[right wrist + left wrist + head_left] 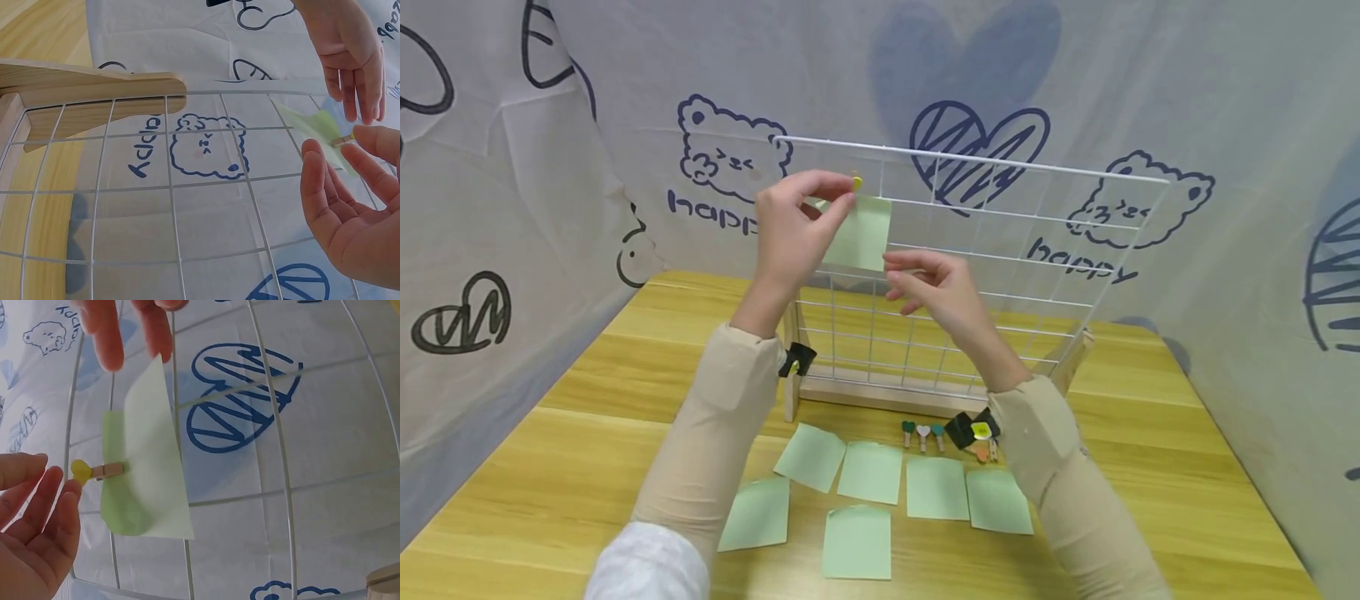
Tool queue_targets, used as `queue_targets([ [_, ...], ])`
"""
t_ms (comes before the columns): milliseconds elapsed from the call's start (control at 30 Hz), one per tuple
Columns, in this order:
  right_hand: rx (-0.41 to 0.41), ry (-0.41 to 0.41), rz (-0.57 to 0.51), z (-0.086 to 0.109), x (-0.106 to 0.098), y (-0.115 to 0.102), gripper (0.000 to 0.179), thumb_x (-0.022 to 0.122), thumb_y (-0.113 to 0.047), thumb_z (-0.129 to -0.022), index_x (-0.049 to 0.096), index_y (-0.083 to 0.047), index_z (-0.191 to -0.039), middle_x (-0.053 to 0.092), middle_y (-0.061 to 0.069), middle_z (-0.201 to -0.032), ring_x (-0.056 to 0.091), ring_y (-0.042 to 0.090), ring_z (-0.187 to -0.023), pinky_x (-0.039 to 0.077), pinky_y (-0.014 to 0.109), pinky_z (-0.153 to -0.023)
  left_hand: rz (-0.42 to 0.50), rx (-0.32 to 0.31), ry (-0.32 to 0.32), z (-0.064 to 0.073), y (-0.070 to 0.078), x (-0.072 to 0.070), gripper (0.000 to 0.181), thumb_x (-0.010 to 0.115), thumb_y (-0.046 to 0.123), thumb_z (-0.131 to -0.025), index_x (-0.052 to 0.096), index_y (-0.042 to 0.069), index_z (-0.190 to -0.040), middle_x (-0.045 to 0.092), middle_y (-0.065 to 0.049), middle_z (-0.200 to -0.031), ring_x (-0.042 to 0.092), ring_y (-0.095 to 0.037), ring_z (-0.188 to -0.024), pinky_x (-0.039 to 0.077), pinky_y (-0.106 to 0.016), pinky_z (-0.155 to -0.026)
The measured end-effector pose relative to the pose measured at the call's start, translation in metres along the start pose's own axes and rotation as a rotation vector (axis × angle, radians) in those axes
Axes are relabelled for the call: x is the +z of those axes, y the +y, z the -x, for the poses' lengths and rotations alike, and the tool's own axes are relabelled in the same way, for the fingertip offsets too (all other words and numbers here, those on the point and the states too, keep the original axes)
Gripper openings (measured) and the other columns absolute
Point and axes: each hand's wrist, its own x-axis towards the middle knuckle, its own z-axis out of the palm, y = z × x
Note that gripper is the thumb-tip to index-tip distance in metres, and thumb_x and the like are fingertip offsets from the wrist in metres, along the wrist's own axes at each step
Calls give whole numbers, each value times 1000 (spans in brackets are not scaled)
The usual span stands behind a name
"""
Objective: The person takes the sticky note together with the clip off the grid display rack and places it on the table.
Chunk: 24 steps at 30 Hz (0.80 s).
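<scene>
A pale green sticky note (pixel 861 237) hangs on the upper left of a white wire grid (pixel 970 158). A small wooden clothespin (pixel 111 469) with a yellow heart grips the note's top edge at the wire. My left hand (pixel 797 221) is at this clip, its fingertips right at the yellow heart, thumb and fingers apart in the left wrist view. At the note's lower right corner is my right hand (pixel 943 287), one fingertip touching that corner, the thumb apart from it. In the right wrist view the note (pixel 319 128) is partly behind the fingers.
Several green sticky notes (pixel 870 472) lie on the wooden table (pixel 602 400) before the grid. Heart-topped clothespins (pixel 922 435) lie behind them, some partly hidden by the right wrist. A wooden base (pixel 887 395) carries the grid. A printed cloth (pixel 827 67) hangs behind.
</scene>
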Motion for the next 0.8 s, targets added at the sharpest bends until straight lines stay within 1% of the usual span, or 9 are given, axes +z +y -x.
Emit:
queue_targets([
  [67, -2, 1, 0, -1, 1, 0, 26, 55, -2, -88, 55, 9, -112, 59, 20, -106, 62, 14, -71, 52, 27, -59, -17, 9, 21, -2, -2, 1, 13, 65, 2, -80, 66, -4, -91, 66, -12, -87, 57, -15, -73, 45, -18, -57],
  [133, -6, 1, 0, -2, 2, 1, 26, 55, -1, -87, 55, 9, -112, 59, 20, -105, 62, 14, -70, 52, 26, -58, -35, 5, 24, -3, -5, 1, 14, 66, 2, -79, 66, -4, -91, 66, -12, -86, 57, -16, -70, 45, -18, -58],
  [267, -13, 2, 6, -3, 3, 1, 26, 55, -1, -87, 55, 9, -111, 59, 20, -104, 61, 14, -69, 52, 26, -57, -79, -36, 4, -7, -8, 2, 18, 67, 5, -79, 66, -3, -95, 65, -12, -81, 54, -16, -63, 43, -17, -57],
  [333, -17, 3, 9, -3, 3, 1, 26, 55, -1, -87, 55, 10, -111, 59, 20, -104, 61, 14, -69, 52, 26, -57, -95, -64, -6, -9, -10, 3, 21, 68, 6, -79, 65, -2, -98, 65, -12, -78, 53, -15, -60, 42, -16, -55],
  [400, -19, 2, 12, -3, 3, 0, 26, 55, -1, -87, 55, 10, -111, 59, 20, -104, 61, 13, -69, 52, 26, -57, -105, -76, -19, -11, -11, 3, 24, 68, 8, -79, 65, -1, -101, 65, -12, -77, 52, -15, -58, 41, -16, -53],
  [500, -19, 1, 7, -3, 2, 0, 26, 55, 0, -87, 55, 10, -111, 59, 21, -104, 61, 14, -69, 52, 26, -57, -120, -98, -57, -13, -13, 3, 29, 68, 12, -79, 64, 0, -105, 64, -12, -74, 52, -14, -58, 41, -16, -51],
  [633, -20, -4, 11, -3, 1, 1, 26, 55, 0, -87, 55, 9, -111, 59, 21, -105, 61, 14, -69, 52, 26, -57, -116, -153, -127, -14, -15, 2, 35, 67, 17, -81, 60, 2, -112, 62, -11, -69, 54, -17, -57, 38, -16, -48],
  [733, -23, -8, 12, -3, 1, 1, 26, 54, -1, -88, 55, 9, -112, 59, 20, -106, 61, 15, -70, 52, 26, -58, -78, -185, -165, -14, -18, 2, 38, 65, 18, -83, 57, 3, -117, 61, -11, -64, 54, -21, -55, 32, -16, -42],
  [800, -28, -12, 0, -3, 0, 1, 26, 54, -1, -88, 54, 10, -111, 58, 22, -106, 61, 15, -70, 52, 26, -57, -41, -193, -188, -15, -19, 2, 38, 64, 17, -83, 56, 4, -118, 60, -10, -61, 51, -20, -50, 29, -16, -39],
])
